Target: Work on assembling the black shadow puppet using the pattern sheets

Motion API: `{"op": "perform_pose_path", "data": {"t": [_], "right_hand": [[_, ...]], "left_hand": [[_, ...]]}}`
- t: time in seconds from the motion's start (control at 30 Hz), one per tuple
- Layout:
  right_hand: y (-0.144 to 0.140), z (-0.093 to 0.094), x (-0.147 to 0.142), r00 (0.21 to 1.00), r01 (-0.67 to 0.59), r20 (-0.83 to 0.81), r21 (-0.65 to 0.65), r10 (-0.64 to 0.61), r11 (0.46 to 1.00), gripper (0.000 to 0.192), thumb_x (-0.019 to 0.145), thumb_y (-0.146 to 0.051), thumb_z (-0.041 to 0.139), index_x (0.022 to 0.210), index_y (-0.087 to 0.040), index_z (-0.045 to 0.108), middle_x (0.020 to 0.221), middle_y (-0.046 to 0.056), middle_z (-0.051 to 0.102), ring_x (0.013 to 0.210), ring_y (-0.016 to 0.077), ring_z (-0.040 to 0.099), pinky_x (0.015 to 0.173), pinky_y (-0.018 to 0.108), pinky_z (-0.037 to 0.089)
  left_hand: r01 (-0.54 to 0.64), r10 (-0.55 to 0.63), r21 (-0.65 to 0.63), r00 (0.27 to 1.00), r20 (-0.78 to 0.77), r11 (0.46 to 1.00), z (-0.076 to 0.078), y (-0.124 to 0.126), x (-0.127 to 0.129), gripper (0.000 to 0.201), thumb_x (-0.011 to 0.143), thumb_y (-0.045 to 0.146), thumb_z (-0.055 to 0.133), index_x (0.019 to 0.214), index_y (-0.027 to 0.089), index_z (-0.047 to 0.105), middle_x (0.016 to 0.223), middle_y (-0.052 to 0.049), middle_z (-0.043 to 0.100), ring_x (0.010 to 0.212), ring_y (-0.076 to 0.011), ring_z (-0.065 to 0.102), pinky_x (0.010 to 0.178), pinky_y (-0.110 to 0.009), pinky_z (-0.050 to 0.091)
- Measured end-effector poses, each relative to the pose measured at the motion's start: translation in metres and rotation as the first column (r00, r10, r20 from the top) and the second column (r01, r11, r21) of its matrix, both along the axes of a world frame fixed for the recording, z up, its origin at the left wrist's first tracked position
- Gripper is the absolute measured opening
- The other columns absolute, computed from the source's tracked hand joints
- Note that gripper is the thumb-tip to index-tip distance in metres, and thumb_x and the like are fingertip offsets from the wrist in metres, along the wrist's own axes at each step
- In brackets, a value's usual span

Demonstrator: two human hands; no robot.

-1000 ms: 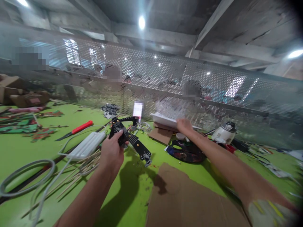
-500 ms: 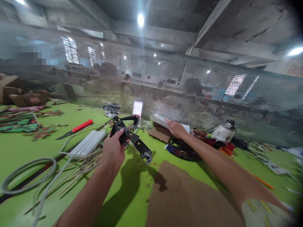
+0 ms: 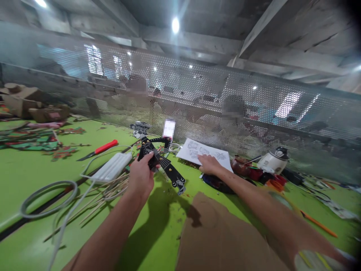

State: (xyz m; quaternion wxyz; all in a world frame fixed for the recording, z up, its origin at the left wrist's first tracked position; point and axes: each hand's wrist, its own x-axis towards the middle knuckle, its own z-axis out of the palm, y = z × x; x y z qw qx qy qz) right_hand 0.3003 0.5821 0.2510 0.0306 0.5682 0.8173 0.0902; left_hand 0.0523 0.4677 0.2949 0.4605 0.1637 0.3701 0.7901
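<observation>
My left hand [image 3: 143,174] is closed around a black jointed shadow puppet [image 3: 165,163]. Brass-coloured fasteners show along the puppet, its patterned head [image 3: 140,130] points away from me and a foot hangs to the lower right. Across the table, my right hand [image 3: 210,165] rests on a white sheet of paper [image 3: 187,151] printed with line drawings. An index finger reaches onto the page, while the other fingers are partly hidden. Beneath my right forearm lies a dark, rounded object [image 3: 217,183].
A red-handled knife [image 3: 105,147], a white power strip [image 3: 112,167] and thin sticks [image 3: 97,199] lie on the left. Brown cardboard [image 3: 222,237] covers the near middle. On the right are a white kettle-like pot [image 3: 273,162] and an orange pen [image 3: 318,224]. A perforated screen [image 3: 197,98] stands behind.
The paper has come down flatter, so its drawings now show, and my right hand lies on top of it. The puppet stays in my left hand. My view has shifted slightly left.
</observation>
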Motion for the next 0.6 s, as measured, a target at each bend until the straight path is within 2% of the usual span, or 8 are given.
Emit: {"op": "perform_pose_path", "data": {"t": [0.13,0.33,0.43,0.6], "right_hand": [[0.018,0.024,0.01,0.996,0.092,-0.011,0.075,-0.091,0.993,0.034,0.093,-0.035,0.055,0.121,-0.017,0.056,0.123,0.009,0.058,0.105,0.022,0.059,0.089,0.044,0.05],[0.055,0.071,0.039,0.981,0.186,-0.065,0.084,-0.181,0.979,0.031,0.093,-0.034,0.056,0.118,-0.018,0.057,0.12,0.008,0.059,0.101,0.0204,0.061,0.086,0.041,0.053],[0.061,0.081,0.046,0.976,0.203,-0.093,0.085,-0.195,0.976,0.031,0.093,-0.034,0.056,0.118,-0.017,0.057,0.119,0.008,0.06,0.1,0.0203,0.061,0.085,0.041,0.053],[0.054,0.086,0.053,0.971,0.21,-0.14,0.118,-0.193,0.971,0.031,0.093,-0.037,0.055,0.115,-0.015,0.06,0.115,0.008,0.063,0.099,0.0203,0.062,0.087,0.041,0.051]], "left_hand": [[-0.008,0.008,-0.02,1.0,0.002,1.0,-0.001,0.001,-0.002,0.013,0.071,0.005,0.061,0.084,0.01,0.06,0.071,-0.001,0.063,0.052,-0.0103,0.056,0.034,-0.017,0.04],[-0.005,0.005,-0.012,1.0,-0.009,1.0,0.002,0.0,-0.003,0.011,0.072,0.006,0.06,0.083,0.009,0.061,0.072,-0.002,0.063,0.052,-0.0098,0.056,0.034,-0.017,0.04],[0.002,-0.002,-0.006,1.0,-0.002,1.0,0.004,-0.001,-0.004,0.009,0.073,0.006,0.06,0.081,0.009,0.061,0.071,-0.002,0.062,0.052,-0.0097,0.057,0.034,-0.016,0.04],[0.003,-0.003,0.003,1.0,0.0,1.0,0.003,-0.001,-0.004,0.012,0.073,0.006,0.061,0.084,0.01,0.06,0.072,-0.002,0.063,0.053,-0.0099,0.057,0.034,-0.016,0.041]]}}
